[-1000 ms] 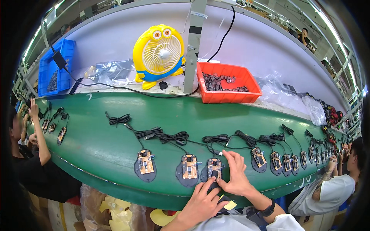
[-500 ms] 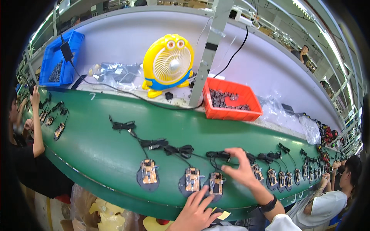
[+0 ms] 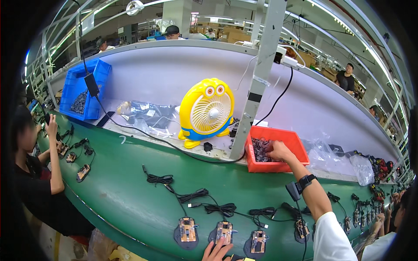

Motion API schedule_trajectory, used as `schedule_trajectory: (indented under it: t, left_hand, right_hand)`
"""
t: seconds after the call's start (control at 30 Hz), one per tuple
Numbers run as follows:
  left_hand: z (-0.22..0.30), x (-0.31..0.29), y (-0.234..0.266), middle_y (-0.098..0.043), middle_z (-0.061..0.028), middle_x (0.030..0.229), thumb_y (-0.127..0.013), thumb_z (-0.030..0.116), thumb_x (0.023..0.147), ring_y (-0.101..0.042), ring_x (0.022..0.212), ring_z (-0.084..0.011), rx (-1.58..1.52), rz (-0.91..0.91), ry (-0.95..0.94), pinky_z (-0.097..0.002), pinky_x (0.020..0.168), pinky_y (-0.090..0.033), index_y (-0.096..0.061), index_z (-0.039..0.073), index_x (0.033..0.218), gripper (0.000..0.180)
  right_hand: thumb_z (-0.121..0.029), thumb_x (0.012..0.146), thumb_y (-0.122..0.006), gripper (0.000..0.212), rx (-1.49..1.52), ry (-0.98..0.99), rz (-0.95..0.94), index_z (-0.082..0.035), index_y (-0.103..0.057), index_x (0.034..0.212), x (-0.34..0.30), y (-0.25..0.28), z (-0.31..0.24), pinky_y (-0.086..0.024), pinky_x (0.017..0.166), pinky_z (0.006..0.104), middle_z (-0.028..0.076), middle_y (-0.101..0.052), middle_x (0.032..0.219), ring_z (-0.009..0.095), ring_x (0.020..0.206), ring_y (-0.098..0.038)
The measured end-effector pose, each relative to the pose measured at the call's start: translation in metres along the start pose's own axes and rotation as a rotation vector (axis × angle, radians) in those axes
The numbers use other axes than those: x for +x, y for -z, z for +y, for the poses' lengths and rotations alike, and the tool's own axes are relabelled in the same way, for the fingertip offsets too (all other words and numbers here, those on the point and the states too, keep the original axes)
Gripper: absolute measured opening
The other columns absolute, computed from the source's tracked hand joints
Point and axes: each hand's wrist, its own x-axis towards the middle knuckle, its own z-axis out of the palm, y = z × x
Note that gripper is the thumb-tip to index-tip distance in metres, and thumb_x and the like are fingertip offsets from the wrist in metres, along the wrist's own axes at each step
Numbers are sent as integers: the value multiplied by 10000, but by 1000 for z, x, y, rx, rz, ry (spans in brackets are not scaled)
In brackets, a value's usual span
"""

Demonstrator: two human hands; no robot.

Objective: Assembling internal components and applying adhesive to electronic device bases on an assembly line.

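Note:
My right hand (image 3: pixel 281 152) reaches into a red plastic bin (image 3: pixel 278 167), its fingers bunched among small dark round parts (image 3: pixel 260 150). Whether a part is between the fingertips is hidden. At the lower edge, my left hand (image 3: pixel 217 251) has its fingers stretched out, touching the lower end of an open computer mouse (image 3: pixel 224 232) with a bare circuit board on a dark base. Similar open mice lie on either side, one to the left (image 3: pixel 187 230) and one to the right (image 3: pixel 257 242). Their bundled black cables (image 3: pixel 220 209) lie behind them.
A yellow and blue fan (image 3: pixel 207 114) stands behind the green bench (image 3: pixel 126 195), beside a grey metal post (image 3: pixel 257 95). At the back left is a blue bin (image 3: pixel 98 100). A black cable crosses the bench's back edge. Co-workers sit left and right, near more open mice.
My right hand has gone from beside the right-hand mouse into the red bin. My left hand has shifted to the middle mouse. The whole view has tilted upward.

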Motion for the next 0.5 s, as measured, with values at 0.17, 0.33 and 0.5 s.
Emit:
schedule_trajectory:
  t: [0.17,0.33,0.5]
  left_hand:
    - [13,7,16,-660,-201,1282,-786,234,876,-526,1360,-442,-36,-27,-63,-617,1145,-386,-748,-68,889,305]
    - [16,15,9,-658,-185,1279,-784,217,859,-513,1386,-411,-226,-189,-232,-559,1110,-421,-752,-45,882,265]
    - [24,21,5,-611,-187,1382,-709,260,935,-438,1453,-380,-187,-315,-204,-529,1142,-390,-766,-64,968,331]
  right_hand:
    - [-192,756,-857,333,112,62,143,22,-779,999,-4,4,-3,-604,868,410,217,-776,914,330,890,-763]
    - [-48,832,-799,281,493,350,306,-8,-757,1107,-90,25,-31,-594,842,339,109,-755,1047,196,947,-727]
    - [-7,890,-790,296,697,613,-39,-46,-768,1183,-226,-6,-70,-586,891,321,81,-642,1248,174,1074,-663]
